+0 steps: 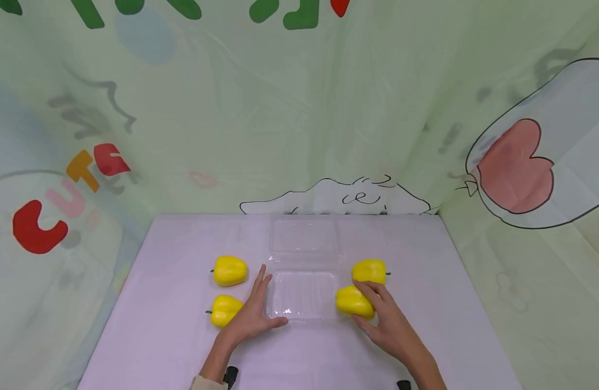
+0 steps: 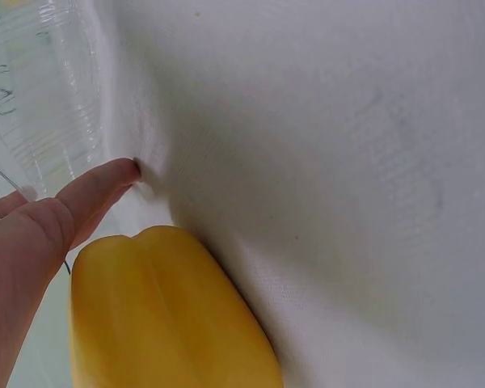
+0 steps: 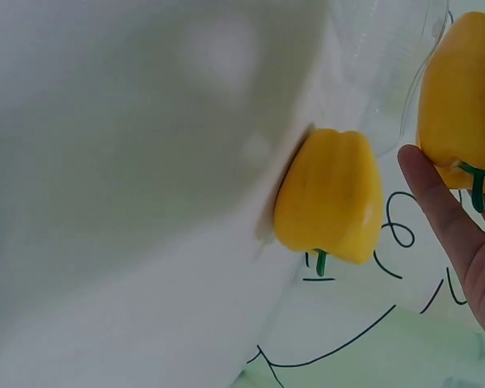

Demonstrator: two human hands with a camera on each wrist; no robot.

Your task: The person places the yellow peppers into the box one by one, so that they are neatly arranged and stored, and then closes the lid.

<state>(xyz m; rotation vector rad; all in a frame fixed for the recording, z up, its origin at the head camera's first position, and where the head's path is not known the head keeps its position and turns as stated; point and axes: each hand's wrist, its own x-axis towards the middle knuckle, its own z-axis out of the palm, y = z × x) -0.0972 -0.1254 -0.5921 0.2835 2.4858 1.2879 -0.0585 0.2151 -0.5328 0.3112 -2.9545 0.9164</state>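
Left pepper [image 2: 166, 323] is looming nearest in the left wrist view, its stem end cut off; head view is showing that stem. Left hand [image 1: 252, 318] is spreading wide beside the clear box [image 1: 303, 295]; contact: cannot tell. Right hand [image 1: 389, 322] is gripping the held pepper [image 1: 353, 301] by the box's right edge. Right wrist view is revealing its stem, hidden from the head view, and a gap from the right pepper [image 3: 330, 194].

On the table [image 1: 163, 357], a clamshell container [image 1: 303, 298] lies with its lid [image 1: 304, 236] at the back, a rear-left bell pepper [image 1: 229, 271] and front-left bell pepper [image 1: 223, 310] to its left, and, to its right, the right hand's [image 1: 393, 324] bell pepper [image 1: 352, 301] before a rear-right bell pepper [image 1: 369, 271].
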